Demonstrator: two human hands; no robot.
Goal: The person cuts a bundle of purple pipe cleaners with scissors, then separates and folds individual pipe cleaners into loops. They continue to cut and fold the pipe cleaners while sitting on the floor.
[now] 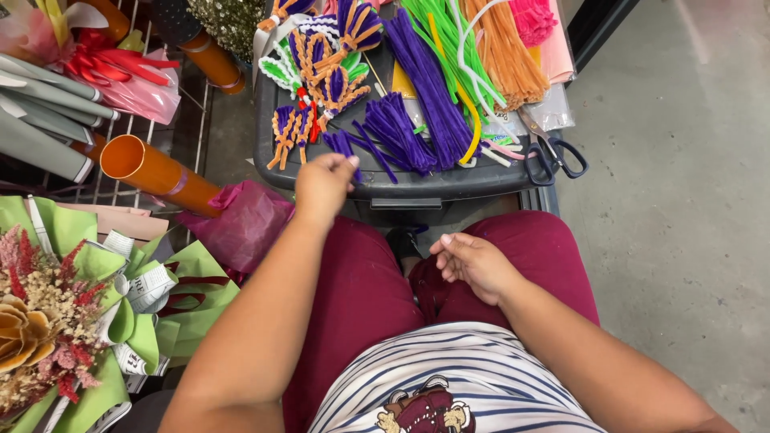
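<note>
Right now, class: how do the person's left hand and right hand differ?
The left hand is stretched forward to the grey tray, pinching purple pipe cleaners; the right hand rests empty on the maroon-trousered thigh. The left hand's fingers are closed; the right hand's are loosely curled. Both are bare.

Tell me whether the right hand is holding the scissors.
No. The right hand rests empty on the thigh; the scissors lie on the grey lid.
</note>
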